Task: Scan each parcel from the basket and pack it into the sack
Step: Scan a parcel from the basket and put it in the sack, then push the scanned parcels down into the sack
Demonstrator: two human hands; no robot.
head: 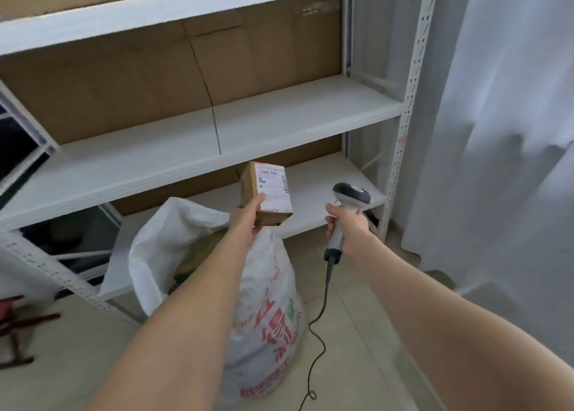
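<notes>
Brown cardboard makes up the parcel (271, 190), which the left hand (248, 216) holds up above the sack (270, 302), in front of the lowest shelf. The thumb lies across the white label and the fingers curl round the underside, so the grip is closed on the box. The label faces up and toward the scanner (352, 193), which sits just beside it to the right without touching. The right hand (346, 227) is wrapped fully round the scanner's grey handle, with the dark head tilted toward the parcel. A black cable (323, 302) hangs from the handle and trails down to the floor (357, 348).

The sack is white with red print. It stands on pale tiles with its mouth gaping open at the left, and some cardboard shows inside.

Behind it rises a white metal rack (279, 115) with 3 shelves in view, backed by flat brown cardboard (108, 84). A pale curtain (512, 131) hangs at the right, reaching the floor.
</notes>
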